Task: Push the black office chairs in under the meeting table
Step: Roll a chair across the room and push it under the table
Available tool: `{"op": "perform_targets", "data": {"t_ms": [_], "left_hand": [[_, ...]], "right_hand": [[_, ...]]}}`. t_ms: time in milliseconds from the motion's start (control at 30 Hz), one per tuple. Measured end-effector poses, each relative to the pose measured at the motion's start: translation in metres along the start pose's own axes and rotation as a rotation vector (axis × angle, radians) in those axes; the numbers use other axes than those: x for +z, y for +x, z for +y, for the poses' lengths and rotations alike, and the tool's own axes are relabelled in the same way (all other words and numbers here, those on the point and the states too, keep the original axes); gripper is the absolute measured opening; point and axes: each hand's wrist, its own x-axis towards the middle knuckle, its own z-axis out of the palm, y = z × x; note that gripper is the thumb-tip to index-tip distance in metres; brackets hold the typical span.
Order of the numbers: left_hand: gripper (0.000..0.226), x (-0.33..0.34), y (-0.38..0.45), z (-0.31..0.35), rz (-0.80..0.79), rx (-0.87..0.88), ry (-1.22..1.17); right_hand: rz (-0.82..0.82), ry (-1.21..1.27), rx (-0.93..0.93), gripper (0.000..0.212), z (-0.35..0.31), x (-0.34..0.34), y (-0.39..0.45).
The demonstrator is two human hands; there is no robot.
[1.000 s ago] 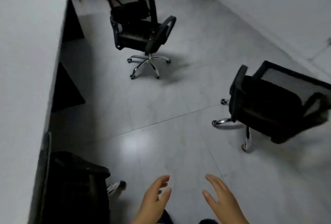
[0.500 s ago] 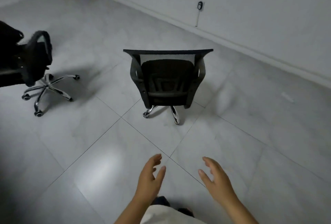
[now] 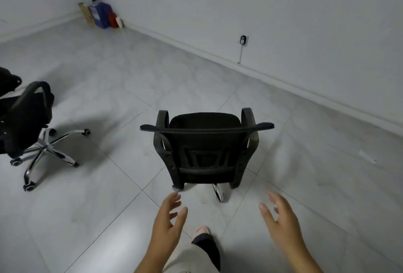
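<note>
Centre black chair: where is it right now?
In the head view the centre chair stands mid-frame on the tiled floor, backrest toward the camera, just beyond both open hands, left and right; neither touches it.

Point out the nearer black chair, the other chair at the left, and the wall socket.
Nearer chair (image 3: 205, 155): head view, back of the backrest.
Left chair (image 3: 26, 117): head view, side of the seat.
Wall socket (image 3: 243, 40): head view, its plugged-in adapter.

Pale tiled floor under two black office chairs, corner boxes.
</note>
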Motion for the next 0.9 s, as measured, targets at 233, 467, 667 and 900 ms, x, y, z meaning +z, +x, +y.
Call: {"op": "perform_targets", "data": {"t_ms": [233, 467, 667, 900], "left_hand": [[0.035, -0.021, 0.136, 0.067, 0.174, 0.22, 0.127], [0.066, 0.01, 0.225, 0.054, 0.089, 0.472, 1.005], [0.079, 0.057, 0.25, 0.056, 0.111, 0.609, 1.017], [0.079, 0.131, 0.266, 0.088, 0.289, 0.319, 1.032]], "right_hand": [[0.34, -0.515, -0.462, 0.07, -0.081, 0.003, 0.148], [0.279, -0.728, -0.63, 0.079, -0.048, 0.014, 0.23], [0.291, -0.639, -0.82, 0.078, -0.03, -0.016, 0.302], [0.055, -0.547, -1.026, 0.079, -0.035, -0.042, 0.422]]}}
